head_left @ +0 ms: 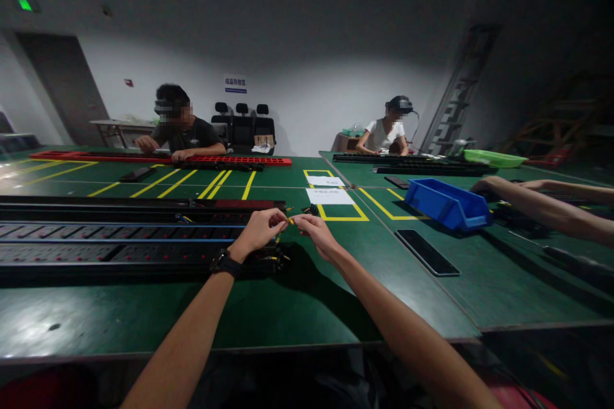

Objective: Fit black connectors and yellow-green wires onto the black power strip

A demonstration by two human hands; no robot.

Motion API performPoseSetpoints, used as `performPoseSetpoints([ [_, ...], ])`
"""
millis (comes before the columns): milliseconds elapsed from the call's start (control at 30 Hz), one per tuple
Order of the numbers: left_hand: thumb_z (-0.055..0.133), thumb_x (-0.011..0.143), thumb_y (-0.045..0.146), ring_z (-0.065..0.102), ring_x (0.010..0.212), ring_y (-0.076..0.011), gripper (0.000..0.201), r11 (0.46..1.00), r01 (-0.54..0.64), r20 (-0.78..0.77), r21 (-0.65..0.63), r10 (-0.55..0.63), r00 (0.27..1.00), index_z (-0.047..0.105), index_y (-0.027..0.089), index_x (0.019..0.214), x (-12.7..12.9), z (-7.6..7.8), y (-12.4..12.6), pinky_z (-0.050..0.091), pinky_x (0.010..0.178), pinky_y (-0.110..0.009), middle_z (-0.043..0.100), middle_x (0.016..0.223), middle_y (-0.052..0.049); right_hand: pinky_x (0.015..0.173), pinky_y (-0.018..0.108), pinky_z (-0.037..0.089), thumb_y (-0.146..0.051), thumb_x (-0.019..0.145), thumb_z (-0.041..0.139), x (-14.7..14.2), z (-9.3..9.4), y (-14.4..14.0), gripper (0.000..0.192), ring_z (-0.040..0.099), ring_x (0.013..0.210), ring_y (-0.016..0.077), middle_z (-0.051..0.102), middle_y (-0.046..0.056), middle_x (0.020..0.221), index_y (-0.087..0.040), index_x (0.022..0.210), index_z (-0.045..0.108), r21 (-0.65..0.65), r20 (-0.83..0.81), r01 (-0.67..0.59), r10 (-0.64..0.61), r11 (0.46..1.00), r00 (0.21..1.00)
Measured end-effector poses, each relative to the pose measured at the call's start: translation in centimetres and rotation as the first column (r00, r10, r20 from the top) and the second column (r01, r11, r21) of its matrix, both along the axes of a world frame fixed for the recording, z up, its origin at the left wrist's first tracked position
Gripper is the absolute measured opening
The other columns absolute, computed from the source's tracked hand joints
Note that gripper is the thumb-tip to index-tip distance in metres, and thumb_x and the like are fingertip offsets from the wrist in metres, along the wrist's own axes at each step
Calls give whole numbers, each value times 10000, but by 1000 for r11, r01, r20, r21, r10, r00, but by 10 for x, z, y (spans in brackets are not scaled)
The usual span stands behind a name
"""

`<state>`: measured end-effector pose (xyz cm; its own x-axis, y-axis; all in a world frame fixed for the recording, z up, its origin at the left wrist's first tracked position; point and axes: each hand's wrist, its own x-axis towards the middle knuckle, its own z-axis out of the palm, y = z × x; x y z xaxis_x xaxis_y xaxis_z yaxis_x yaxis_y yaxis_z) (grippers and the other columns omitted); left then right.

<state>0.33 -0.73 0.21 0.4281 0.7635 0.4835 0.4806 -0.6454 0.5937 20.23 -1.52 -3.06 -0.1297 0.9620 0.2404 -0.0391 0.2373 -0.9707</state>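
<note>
Working a yellow piece (290, 222), likely wire: our left hand (259, 231) and right hand (316, 234) pinch it; next move probably needs steadiness.

Blue bin (434, 208) near black phone (426, 253).

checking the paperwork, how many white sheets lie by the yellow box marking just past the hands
2. The nearer sheet lies beyond the right hand; the farther sheet lies just behind that one. Any beneath them would be hidden.
</note>
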Motion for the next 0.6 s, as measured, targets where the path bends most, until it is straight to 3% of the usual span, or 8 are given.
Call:
performPoseSetpoints([
  [100, 653, 905, 416, 659, 715, -164, 255, 1000, -5, 14, 11, 5, 1000, 742, 177, 912, 0, -1, 1, 514, 664, -265, 764, 823, -46, 755, 319, 463, -508, 757, 759, 1, 1, -1, 350, 645, 939, 230, 764, 70, 1034, -225, 960, 796, 8, 5, -6, 6, 1000, 1000],
  [233, 630, 929, 408, 687, 745, -169, 253, 1000, 0, 20, 19, 0, 1000, 750, 185, 937, -2, -2, 3, 525, 696, -269, 775, 858, -46, 767, 324, 472, -491, 777, 757, 1, 4, -5, 359, 662, 914, 217, 763, 60, 996, -228, 1019, 794, -35, -23, -74, 73, 997, 997],
  [500, 673, 879, 413, 735, 816, -206, 244, 994, -96, 107, -47, 101, 989, 738, 179, 876, -3, 2, 3, 579, 776, -312, 790, 888, -66, 778, 314, 496, -439, 803, 770, 1, 5, -10, 402, 672, 985, 216, 749, 77, 1130, -247, 1156, 780, -73, -133, -187, 176, 980, 975],
  [600, 694, 858, 397, 740, 818, -203, 230, 994, -57, 117, -88, 68, 991, 740, 175, 900, -4, 1, 3, 584, 769, -305, 794, 896, -71, 787, 305, 492, -428, 823, 761, 0, 4, -11, 412, 664, 1004, 208, 745, 78, 1142, -245, 1191, 772, -66, -126, -217, 207, 974, 970],
])
